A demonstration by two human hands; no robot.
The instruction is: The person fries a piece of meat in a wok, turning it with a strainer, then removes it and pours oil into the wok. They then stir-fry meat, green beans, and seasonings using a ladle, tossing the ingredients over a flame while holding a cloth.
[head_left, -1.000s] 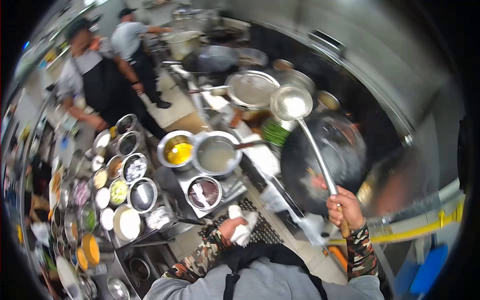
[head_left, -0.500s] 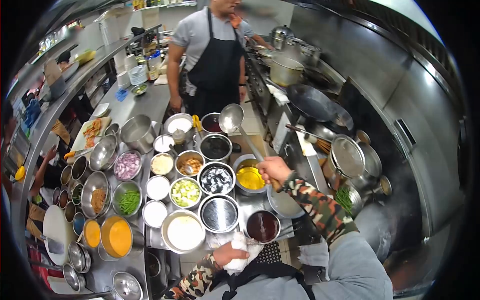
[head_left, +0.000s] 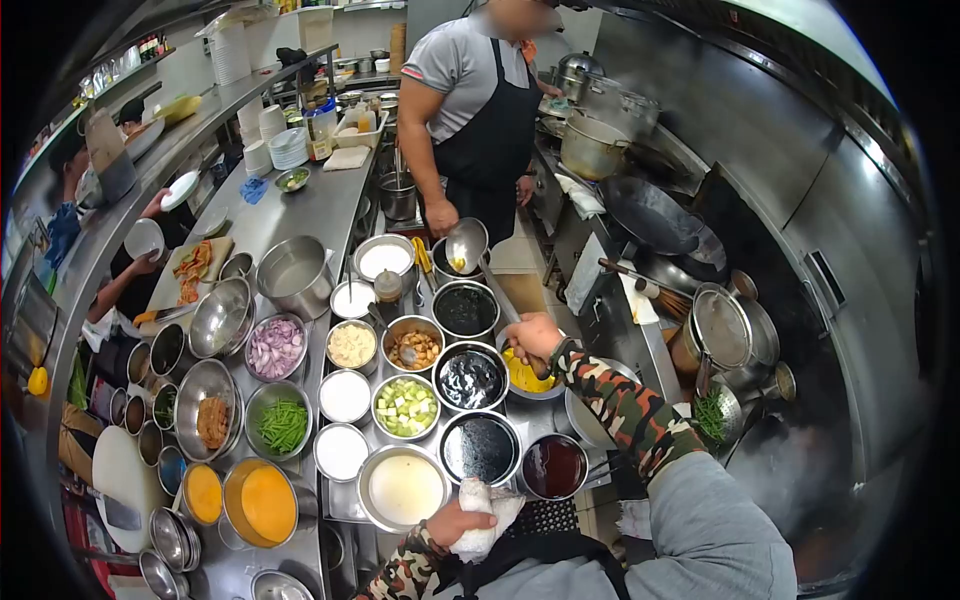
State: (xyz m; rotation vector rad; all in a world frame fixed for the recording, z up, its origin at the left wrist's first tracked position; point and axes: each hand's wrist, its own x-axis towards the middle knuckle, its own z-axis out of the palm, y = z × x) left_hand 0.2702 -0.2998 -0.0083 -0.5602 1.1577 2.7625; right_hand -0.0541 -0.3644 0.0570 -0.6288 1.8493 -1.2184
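My right hand [head_left: 535, 338] is closed around the handle of a metal ladle [head_left: 467, 246]. The ladle's bowl is over a pot at the far end of the ingredient pots, and a small yellowish spot shows in it. Below that hand is a pot of yellow liquid [head_left: 528, 375], partly covered by my wrist. My left hand [head_left: 460, 522] grips a crumpled white cloth [head_left: 487, 520] at the near edge. Close to the cloth are a pot of dark liquid [head_left: 480, 447], a pot of cream-coloured liquid [head_left: 403, 487] and a pot of dark red sauce [head_left: 554, 467].
Bowls of chopped green vegetable [head_left: 406, 406], red onion [head_left: 276, 347] and green beans [head_left: 281, 422] stand left. Orange sauce [head_left: 262, 505] sits nearer. A person in a black apron [head_left: 487, 130] stands ahead. Woks [head_left: 650, 213] line the stove at right, with steam nearby.
The ladle's bowl has swung lower, towards the far pots, and now faces differently. My view has shifted, so the pots appear further right. The left hand still holds the cloth.
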